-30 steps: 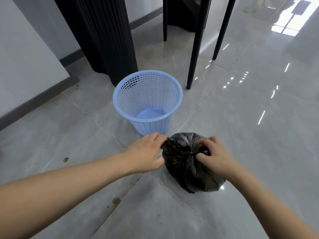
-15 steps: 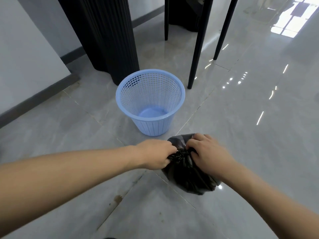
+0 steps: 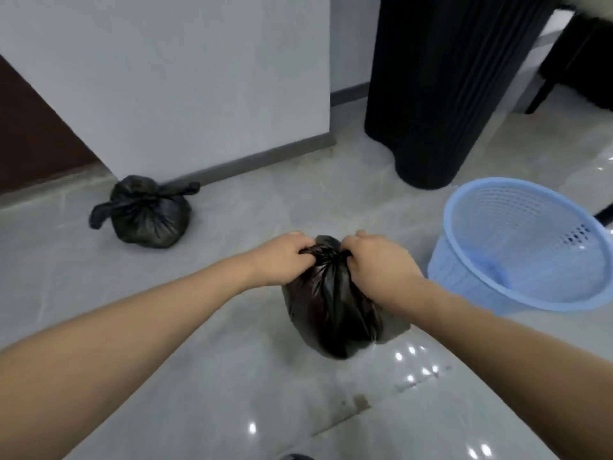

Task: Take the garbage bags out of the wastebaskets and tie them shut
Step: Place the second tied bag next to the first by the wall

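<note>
Garbage bag (image 3: 331, 307) at frame center: your left hand (image 3: 282, 260) and right hand (image 3: 381, 263) both clenched its gathered neck.

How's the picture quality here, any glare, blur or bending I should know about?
Head view: bright glare spots on the glossy floor near the held bag; the whole frame is softly blurred; wide-angle bending stretches the blue wastebasket and dark column toward the edge.
</note>
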### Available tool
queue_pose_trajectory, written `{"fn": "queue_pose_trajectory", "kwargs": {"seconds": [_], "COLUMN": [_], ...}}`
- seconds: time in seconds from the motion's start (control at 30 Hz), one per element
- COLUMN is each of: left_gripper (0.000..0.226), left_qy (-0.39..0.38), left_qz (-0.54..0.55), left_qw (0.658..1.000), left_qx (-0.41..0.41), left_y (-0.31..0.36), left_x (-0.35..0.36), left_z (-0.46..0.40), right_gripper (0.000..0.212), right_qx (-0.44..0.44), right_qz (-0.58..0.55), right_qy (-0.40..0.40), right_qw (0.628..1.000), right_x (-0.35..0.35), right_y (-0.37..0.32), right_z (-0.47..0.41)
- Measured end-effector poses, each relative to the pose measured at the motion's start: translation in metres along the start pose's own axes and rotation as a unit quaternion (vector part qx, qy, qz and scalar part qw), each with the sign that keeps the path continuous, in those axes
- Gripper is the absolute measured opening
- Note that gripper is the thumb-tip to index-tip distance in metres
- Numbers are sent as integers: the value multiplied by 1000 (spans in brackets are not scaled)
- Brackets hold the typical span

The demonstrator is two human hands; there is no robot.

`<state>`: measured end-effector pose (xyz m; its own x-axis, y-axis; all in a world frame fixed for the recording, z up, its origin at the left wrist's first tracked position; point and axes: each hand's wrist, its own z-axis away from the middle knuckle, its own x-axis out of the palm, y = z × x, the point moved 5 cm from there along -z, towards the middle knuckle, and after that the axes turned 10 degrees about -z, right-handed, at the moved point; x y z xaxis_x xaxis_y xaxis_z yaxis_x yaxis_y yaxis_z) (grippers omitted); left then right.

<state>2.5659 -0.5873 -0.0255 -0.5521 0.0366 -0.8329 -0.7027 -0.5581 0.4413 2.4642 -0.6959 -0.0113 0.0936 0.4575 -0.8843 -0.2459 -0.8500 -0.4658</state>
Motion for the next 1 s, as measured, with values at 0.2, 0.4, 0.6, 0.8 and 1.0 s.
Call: {"fn": "queue_pose_trajectory", "kwargs": {"seconds": [0.2,0.4,0.6,0.8,1.0], "left_gripper": [24,20,20,17,15], "left_qy": [205,329,366,383,391], "left_qz": [158,163,161,193,189], "left_qw": [957,909,888,866,855], "left_qx": [-131,-197,-228,-257,-285], "left_y": [-110,-210,-280,-318,-341], "left_x": [-79,-143,-164,-173,-156], "left_z": [-11,-35,-59,-90,-111], "right_gripper": [36,34,45,69,80], "right_qx": [-48,-20,-35,-19,29], "right_qz": [-27,-181,-177,-176,-173], "right_qy": [82,53,36,13,-39], "right_qw": [995,982,983,984,984], "right_x": [6,29,72,98,111], "right_y": [-66,-123,-151,-145,-123], "right_z": [-125,-247,-306,-337,-339]}}
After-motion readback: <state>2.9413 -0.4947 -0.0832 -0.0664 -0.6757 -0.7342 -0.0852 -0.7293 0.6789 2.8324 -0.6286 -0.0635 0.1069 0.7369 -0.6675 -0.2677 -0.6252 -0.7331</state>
